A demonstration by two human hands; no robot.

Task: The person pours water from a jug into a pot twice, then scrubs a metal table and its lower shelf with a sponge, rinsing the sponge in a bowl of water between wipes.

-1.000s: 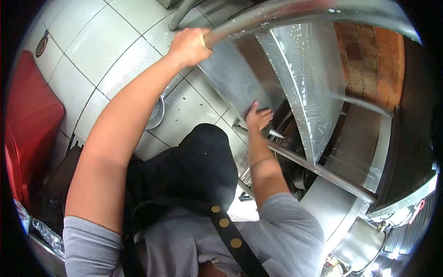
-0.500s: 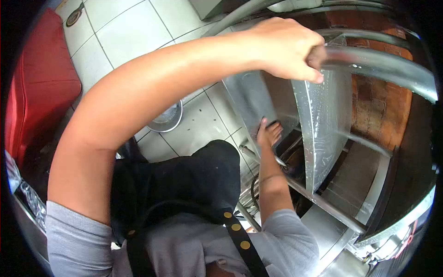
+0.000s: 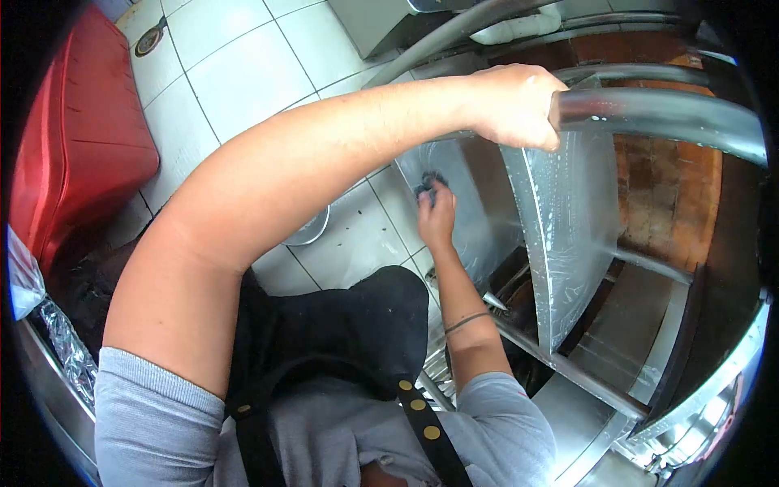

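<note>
My left hand (image 3: 515, 105) reaches across the view and is closed around a thick steel tube (image 3: 661, 114) at the upper right. Lower down, my right hand (image 3: 436, 217) presses a small dark scrub pad (image 3: 425, 182) against a tilted stainless steel panel (image 3: 475, 211). To the right of it stands another steel sheet (image 3: 568, 235), wet and speckled with suds. A thin steel rail (image 3: 568, 365) crosses below the sheets. My black apron (image 3: 341, 333) and grey sleeves fill the bottom.
White tiled floor (image 3: 243, 73) lies beneath, with a floor drain (image 3: 150, 39) at the top left and a round metal rim (image 3: 312, 231) by my arm. A red bulky object (image 3: 81, 138) sits at left, crumpled foil (image 3: 61, 345) below it. Brick wall (image 3: 669, 195) at right.
My right hand has slid up the steel panel from its lower edge and now shows the dark pad in its fingers. My left hand keeps its hold on the tube.
</note>
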